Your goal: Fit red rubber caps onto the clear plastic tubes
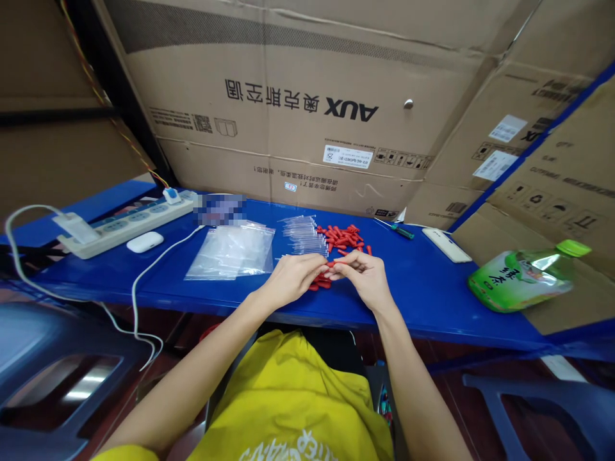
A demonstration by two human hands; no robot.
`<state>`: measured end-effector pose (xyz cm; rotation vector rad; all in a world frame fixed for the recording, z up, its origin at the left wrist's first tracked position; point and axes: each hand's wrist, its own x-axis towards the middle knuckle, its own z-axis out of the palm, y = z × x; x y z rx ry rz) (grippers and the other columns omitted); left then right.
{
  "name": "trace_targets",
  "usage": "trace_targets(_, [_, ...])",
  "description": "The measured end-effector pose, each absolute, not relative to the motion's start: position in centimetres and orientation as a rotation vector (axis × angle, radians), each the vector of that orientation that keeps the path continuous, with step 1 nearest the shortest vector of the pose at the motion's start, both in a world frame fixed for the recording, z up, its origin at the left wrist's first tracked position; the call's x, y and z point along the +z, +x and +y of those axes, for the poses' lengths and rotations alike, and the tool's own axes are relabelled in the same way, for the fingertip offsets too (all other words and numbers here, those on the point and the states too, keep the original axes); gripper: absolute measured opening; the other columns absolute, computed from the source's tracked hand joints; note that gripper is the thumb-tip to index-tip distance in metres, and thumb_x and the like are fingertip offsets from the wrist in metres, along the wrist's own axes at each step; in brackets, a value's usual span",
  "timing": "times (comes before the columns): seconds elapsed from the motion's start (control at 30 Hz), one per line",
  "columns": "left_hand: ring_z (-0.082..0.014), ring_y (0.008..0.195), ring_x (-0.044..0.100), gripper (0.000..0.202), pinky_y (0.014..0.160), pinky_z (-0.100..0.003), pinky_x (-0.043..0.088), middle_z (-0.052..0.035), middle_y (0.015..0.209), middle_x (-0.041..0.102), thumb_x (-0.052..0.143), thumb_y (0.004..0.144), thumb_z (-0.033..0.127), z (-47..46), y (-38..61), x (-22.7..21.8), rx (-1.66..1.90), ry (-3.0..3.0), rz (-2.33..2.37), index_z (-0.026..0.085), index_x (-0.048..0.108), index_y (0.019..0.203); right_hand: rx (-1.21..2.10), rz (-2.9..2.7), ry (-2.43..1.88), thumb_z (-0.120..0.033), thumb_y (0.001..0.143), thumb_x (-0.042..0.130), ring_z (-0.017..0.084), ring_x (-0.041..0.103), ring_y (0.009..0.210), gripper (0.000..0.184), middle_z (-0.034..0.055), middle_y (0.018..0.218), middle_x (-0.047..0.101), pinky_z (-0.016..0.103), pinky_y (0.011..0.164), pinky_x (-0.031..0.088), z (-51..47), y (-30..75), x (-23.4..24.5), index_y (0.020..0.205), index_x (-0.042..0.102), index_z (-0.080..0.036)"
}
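My left hand (296, 276) and my right hand (364, 275) meet near the table's front edge, fingers pinched. Between their fingertips is a small red plastic piece (335, 263), shaped like a little handle or cap. Its far end is hidden, and whether a thin rod is fitted in it cannot be seen. A heap of similar red pieces (342, 237) lies just beyond my hands, with more red pieces (314, 286) under the fingers. Left of the heap, many thin pale rods (303, 234) lie side by side.
Clear zip bags (233, 253) lie to the left, near a white earphone case (145, 241), a power strip (129, 224) and a white cable. On the right are a screwdriver (402, 231), a white phone-like slab (446, 245) and a green bottle (521, 278). A cardboard wall (288, 128) closes the back.
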<state>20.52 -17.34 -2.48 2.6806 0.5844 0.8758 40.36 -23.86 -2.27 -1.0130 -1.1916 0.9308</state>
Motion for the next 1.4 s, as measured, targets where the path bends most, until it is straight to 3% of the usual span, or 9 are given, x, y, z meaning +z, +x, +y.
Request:
trace_targets(0.37, [-0.0162,0.076,0.065,0.037,0.065,-0.026,0.039,-0.0022,0.086,0.068,0.033,0.114,0.036,-17.2,20.6,-2.9,0.841,2.743,0.644,0.02,0.059,0.091,0.92,-1.231,-1.019,-0.044,0.077,0.091,0.023,0.08,0.067,0.029,0.0038,0.074,0.08,0.037,0.068,0.07,-23.6,40.2,-2.7,0.082,0.076,-0.019])
trace_targets(0.63, [-0.0194,0.101,0.072,0.034,0.083,-0.028,0.05,-0.0043,0.113,0.074,0.031,0.114,0.035,-17.5,20.7,-2.2,0.843,2.635,0.744,0.022,0.062,0.115,0.744,-1.204,-1.046,-0.042,0.082,0.086,0.016,0.073,0.062,0.027,0.0013,0.07,0.077,0.028,0.061,0.061,-23.3,41.1,-2.2,0.096,0.077,-0.021])
trace_targets(0.83, [-0.02,0.096,0.074,0.031,0.079,-0.027,0.05,-0.0044,0.109,0.077,0.037,0.113,0.034,-17.4,20.5,-2.3,0.841,2.67,0.805,0.022,0.065,0.11,0.775,-1.186,-1.041,-0.046,0.083,0.086,0.018,0.075,0.064,0.033,0.0031,0.076,0.079,0.032,0.065,0.062,-23.2,41.5,-2.0,0.102,0.077,-0.021])
trace_targets(1.07, [-0.0197,0.093,0.075,0.032,0.073,-0.026,0.047,-0.0034,0.103,0.078,0.036,0.113,0.034,-17.0,20.1,-2.5,0.884,2.712,0.748,0.022,0.065,0.109,0.809,-1.202,-1.018,-0.043,0.079,0.089,0.02,0.077,0.063,0.028,0.0047,0.073,0.08,0.033,0.065,0.065,-23.4,41.6,-2.3,0.085,0.076,-0.019])
trace_targets(1.4, [-0.0182,0.089,0.074,0.035,0.072,-0.025,0.045,-0.0047,0.097,0.077,0.034,0.113,0.036,-17.1,20.1,-2.5,0.915,2.703,0.661,0.021,0.065,0.104,0.81,-1.224,-0.999,-0.041,0.081,0.088,0.021,0.078,0.063,0.025,0.0041,0.072,0.08,0.033,0.065,0.066,-23.7,41.6,-2.2,0.085,0.077,-0.02])
